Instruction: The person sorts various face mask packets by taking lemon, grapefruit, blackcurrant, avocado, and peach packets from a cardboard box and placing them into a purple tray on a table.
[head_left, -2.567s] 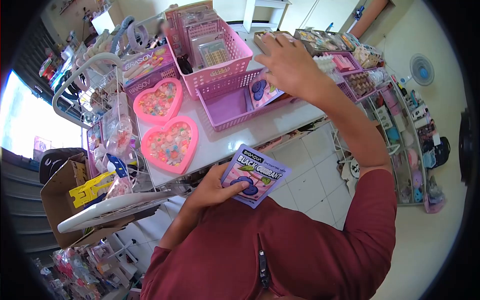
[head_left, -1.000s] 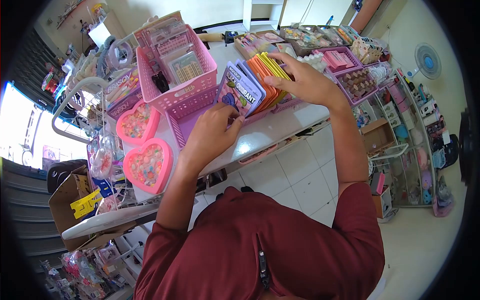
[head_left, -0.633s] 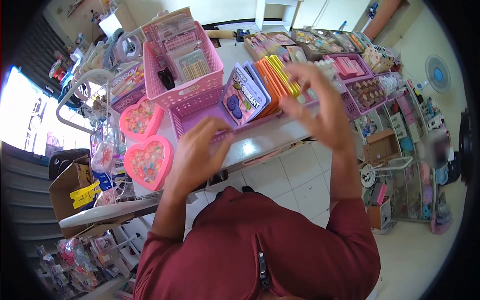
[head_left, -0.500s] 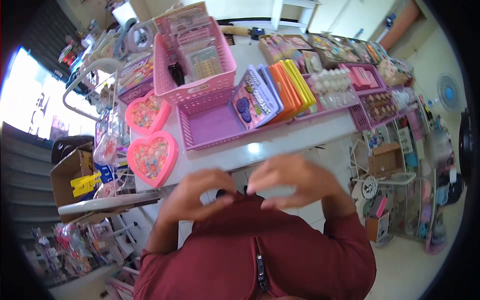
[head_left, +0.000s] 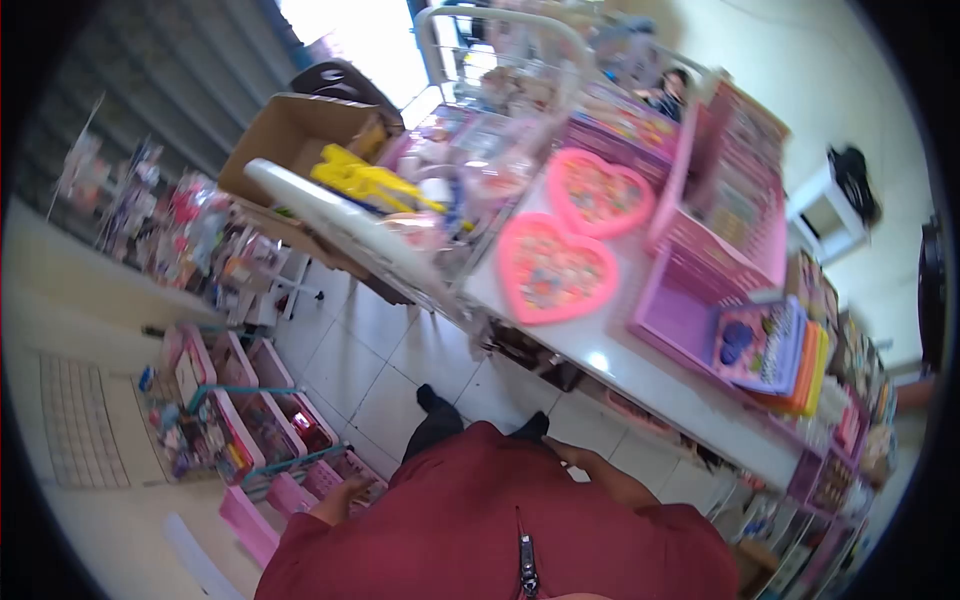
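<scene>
Low at my left side, my left hand (head_left: 348,496) hangs just above the pink baskets (head_left: 290,495), its fingers loosely apart and nothing visible in it. My right hand (head_left: 572,457) is down by the hem of my dark red shirt (head_left: 480,510), partly hidden, with its visible fingers apart and no object seen. Neither hand touches the white table (head_left: 625,362). On that table lie two pink heart-shaped boxes (head_left: 557,268) of small colourful pieces. Beside them are a tall pink basket (head_left: 765,235) and a purple basket (head_left: 685,300) holding purple, orange and yellow booklets (head_left: 762,345).
An open cardboard box (head_left: 290,140) with yellow items (head_left: 370,183) stands beyond a white rack edge (head_left: 340,215). Drawers with pink fronts (head_left: 235,420) stand at lower left, near a wire grid (head_left: 80,420). My feet are on the tiled floor (head_left: 380,330).
The view has swung left, so the table now sits at the right and more floor shows. Both hands have dropped from in front of my chest to my sides.
</scene>
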